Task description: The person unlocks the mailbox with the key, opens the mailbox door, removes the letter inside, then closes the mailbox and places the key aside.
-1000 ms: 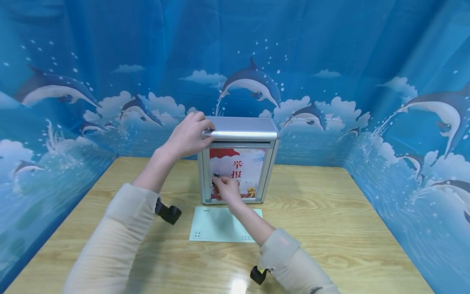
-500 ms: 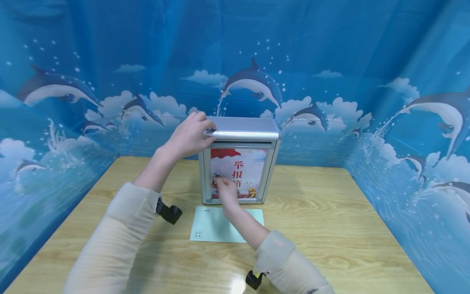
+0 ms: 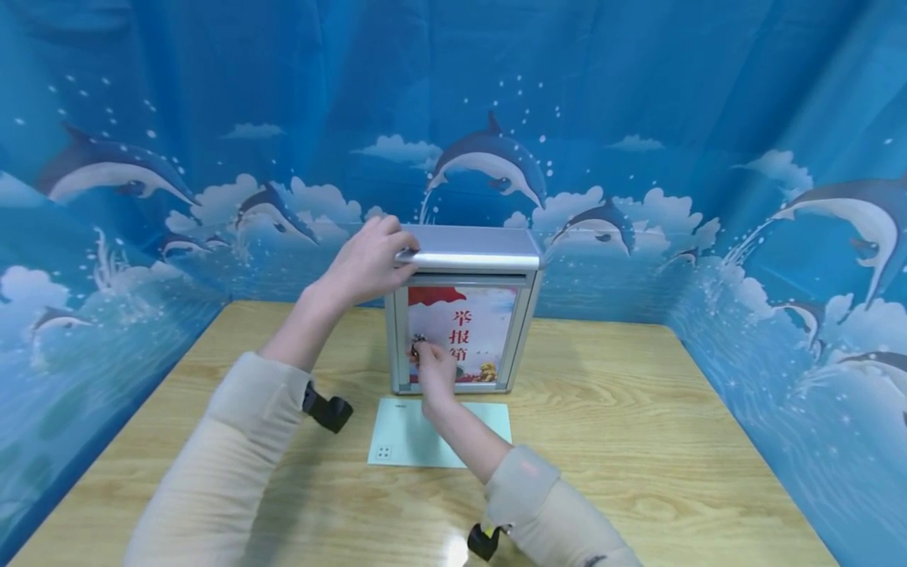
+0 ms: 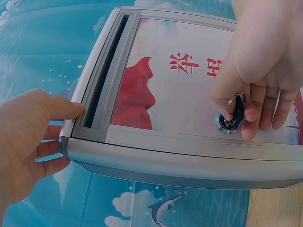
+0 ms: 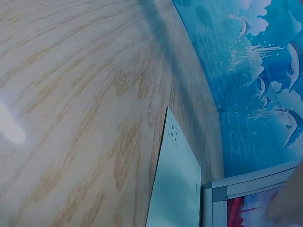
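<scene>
A silver metal letter box (image 3: 471,242) stands upright on the table, its front panel printed with red characters and a slot under the lid. My left hand (image 3: 368,260) grips the lid's left corner; the left wrist view shows the thumb on the front edge and fingers around the top. Low on the panel's left side is a round lock (image 4: 223,126). A black-headed key (image 4: 238,111) on a metal ring sits in it, pinched between thumb and fingers of my right hand (image 3: 436,372). In the right wrist view, only part of that hand (image 5: 289,201) shows at the lower right edge.
A pale green envelope (image 3: 404,433) lies flat on the wooden table (image 3: 609,441) right in front of the box, partly under my right forearm. Blue dolphin-print curtains (image 3: 298,94) close off the back and both sides.
My right wrist and forearm have swung a little to the left while the fingers stay at the lock with the key. The left hand keeps its hold on the lid corner.
</scene>
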Demonstrator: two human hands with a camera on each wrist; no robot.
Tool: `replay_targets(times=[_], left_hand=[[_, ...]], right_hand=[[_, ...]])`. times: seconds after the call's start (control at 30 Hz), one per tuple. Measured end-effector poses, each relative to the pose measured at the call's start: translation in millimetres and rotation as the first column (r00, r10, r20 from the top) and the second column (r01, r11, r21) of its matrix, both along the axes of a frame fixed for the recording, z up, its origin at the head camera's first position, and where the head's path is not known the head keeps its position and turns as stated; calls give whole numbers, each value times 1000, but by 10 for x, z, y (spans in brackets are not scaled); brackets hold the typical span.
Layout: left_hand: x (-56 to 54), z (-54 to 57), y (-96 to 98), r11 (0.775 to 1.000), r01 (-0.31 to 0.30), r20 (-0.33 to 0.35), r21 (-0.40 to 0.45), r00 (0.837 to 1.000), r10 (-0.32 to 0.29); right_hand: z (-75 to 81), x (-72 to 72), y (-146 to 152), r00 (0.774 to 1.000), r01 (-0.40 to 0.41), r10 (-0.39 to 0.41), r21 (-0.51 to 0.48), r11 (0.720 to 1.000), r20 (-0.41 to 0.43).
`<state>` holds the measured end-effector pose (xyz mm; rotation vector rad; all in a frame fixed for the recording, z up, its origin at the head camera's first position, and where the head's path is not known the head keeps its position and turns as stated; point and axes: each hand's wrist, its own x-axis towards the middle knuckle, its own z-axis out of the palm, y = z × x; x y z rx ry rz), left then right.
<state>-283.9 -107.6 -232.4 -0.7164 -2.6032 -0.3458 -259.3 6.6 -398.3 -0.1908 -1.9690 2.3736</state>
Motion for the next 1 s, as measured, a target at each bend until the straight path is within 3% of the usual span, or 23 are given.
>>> replay_targets(times=[0.33,0.7,1.0], left_hand=[[-3,-2,-5,1000,3,-4,-3,1000,-3],[-6,-1,5,1000,3,-4,-1,1000,-3],[-3,-3,2,1000,7,0,4,1000,-7]], right_hand=[[6,2,17,999,-52,52,-4,999,11],[-49,17,17,996,-50,57,97,994,-73],[-25,74,73,994,-90,95,109,990,-45]])
